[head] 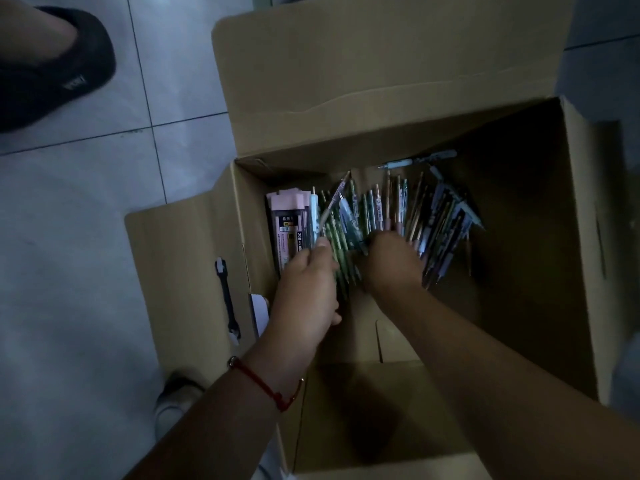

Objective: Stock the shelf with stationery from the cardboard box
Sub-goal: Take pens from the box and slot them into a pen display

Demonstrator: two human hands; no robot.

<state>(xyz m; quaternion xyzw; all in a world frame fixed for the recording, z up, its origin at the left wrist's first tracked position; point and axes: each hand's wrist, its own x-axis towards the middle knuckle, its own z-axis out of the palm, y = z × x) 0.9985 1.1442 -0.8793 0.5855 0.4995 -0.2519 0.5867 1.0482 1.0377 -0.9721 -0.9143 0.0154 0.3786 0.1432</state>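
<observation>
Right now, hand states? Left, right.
Left hand: gripping a bunch of pens in the cardboard box.
Right hand: on the pens; grip cannot be told.

Dim, murky view — box (pixel 519 237) interior in shadow, hands slightly motion-blurred, edges warped.

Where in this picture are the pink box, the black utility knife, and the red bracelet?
pink box (pixel 290 223), head view, on its printed front label.
black utility knife (pixel 227 299), head view, middle of its handle, lying on the box flap.
red bracelet (pixel 263 384), head view, on the string across the left wrist.
</observation>
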